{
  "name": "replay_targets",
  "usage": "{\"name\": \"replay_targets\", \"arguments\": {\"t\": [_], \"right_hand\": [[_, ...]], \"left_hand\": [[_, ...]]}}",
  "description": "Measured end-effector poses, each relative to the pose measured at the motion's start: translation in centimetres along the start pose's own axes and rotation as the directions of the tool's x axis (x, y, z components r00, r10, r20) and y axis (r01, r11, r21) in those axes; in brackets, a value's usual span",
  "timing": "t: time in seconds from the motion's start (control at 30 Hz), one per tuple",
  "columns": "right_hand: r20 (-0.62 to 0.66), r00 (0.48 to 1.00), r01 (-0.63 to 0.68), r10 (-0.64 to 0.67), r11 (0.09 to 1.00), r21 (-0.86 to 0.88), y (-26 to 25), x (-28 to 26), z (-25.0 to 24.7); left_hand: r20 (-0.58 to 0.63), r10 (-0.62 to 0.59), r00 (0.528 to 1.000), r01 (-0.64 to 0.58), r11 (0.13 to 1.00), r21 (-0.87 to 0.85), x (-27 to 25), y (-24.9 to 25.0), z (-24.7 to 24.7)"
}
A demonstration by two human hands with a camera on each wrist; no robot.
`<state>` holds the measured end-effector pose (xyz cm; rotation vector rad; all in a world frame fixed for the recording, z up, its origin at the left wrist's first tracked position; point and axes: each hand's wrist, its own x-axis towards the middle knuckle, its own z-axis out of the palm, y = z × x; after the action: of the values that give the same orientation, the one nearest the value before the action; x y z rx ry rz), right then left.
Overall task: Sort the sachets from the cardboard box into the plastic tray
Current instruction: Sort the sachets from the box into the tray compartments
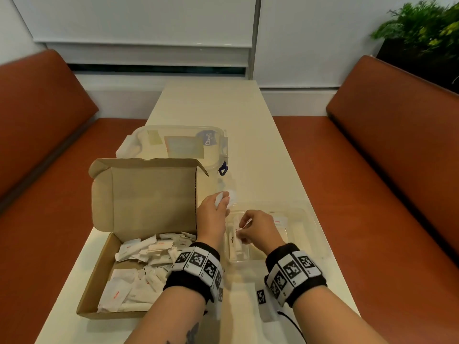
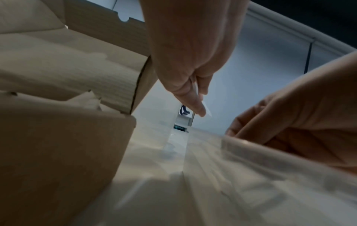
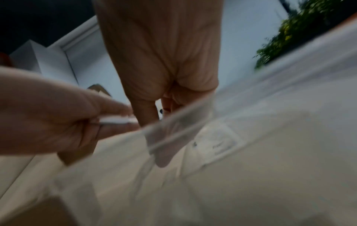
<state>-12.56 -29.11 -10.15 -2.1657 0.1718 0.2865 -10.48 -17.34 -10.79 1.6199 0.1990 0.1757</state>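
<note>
An open cardboard box (image 1: 104, 269) at the table's left holds several white sachets (image 1: 149, 252). To its right lies a clear plastic tray (image 1: 305, 219) with white sachets (image 1: 236, 242) in its compartments. My left hand (image 1: 213, 212) hovers between box and tray and pinches a few white sachets (image 1: 219, 198); they show as a thin white edge (image 2: 207, 110) in the left wrist view. My right hand (image 1: 258, 227) is over the tray's left compartments and pinches one white sachet (image 1: 244, 224) with red print. In the right wrist view the tray rim (image 3: 185, 117) crosses my fingers (image 3: 144, 113).
A clear lidded plastic container (image 1: 178, 142) with a blue clip stands behind the box. The box lid (image 1: 151, 194) stands upright. Orange bench seats (image 1: 372, 170) flank the narrow cream table (image 1: 223, 108). A green plant (image 1: 427, 26) sits at the far right.
</note>
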Motion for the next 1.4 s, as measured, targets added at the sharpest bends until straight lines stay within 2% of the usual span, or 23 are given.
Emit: {"name": "replay_targets", "arguments": {"t": [0.23,0.43,0.6,0.67,0.73,0.8,0.9,1.0,1.17,1.3,1.4], "right_hand": [[0.036,0.996,0.092,-0.085,0.946,-0.311,-0.3,1.0,2.1],[0.069,0.993,0.115,-0.095,0.9,-0.419,-0.1,1.2,2.4],[0.076,0.987,0.161,-0.142,0.887,-0.433,0.2,1.3,3.0],[0.064,0.988,0.153,-0.14,0.912,-0.379,0.4,1.3,2.7],[-0.001,0.993,0.112,-0.117,0.959,-0.26,0.6,1.3,1.9],[-0.126,0.988,0.08,-0.094,0.99,-0.117,0.7,1.2,0.7],[-0.307,0.951,0.077,-0.042,0.992,0.101,1.0,1.2,-1.2],[-0.283,0.959,0.108,-0.004,0.929,0.353,1.2,1.0,-2.6],[-0.199,0.975,0.161,-0.098,0.93,0.33,2.1,0.9,-4.0],[-0.215,0.976,0.133,-0.044,0.897,0.422,3.4,0.7,-4.8],[-0.214,0.977,0.12,-0.018,0.873,0.474,4.1,0.6,-5.4]], "left_hand": [[0.029,-0.028,0.999,0.029,1.0,-0.004,0.2,-0.6,-0.1],[0.041,-0.042,0.998,0.042,0.999,-0.012,0.1,-0.8,0.0],[0.056,-0.06,0.997,0.061,0.998,-0.019,0.1,-0.9,-0.1],[0.062,-0.07,0.996,0.072,0.997,-0.029,-0.1,-0.9,0.0],[0.074,-0.083,0.994,0.087,0.995,-0.046,-0.3,-0.8,0.1],[0.081,-0.106,0.991,0.112,0.99,-0.081,-0.4,-0.7,0.3],[0.09,-0.129,0.988,0.14,0.981,-0.131,-0.8,-0.4,0.9],[0.155,-0.153,0.976,0.179,0.969,-0.17,-1.7,-0.2,1.7],[0.215,-0.179,0.96,0.216,0.962,-0.165,-2.3,0.2,2.6],[0.116,-0.2,0.973,0.218,0.961,-0.173,-2.3,0.2,2.9],[0.153,-0.207,0.966,0.231,0.958,-0.168,-2.6,-0.1,3.1]]}}
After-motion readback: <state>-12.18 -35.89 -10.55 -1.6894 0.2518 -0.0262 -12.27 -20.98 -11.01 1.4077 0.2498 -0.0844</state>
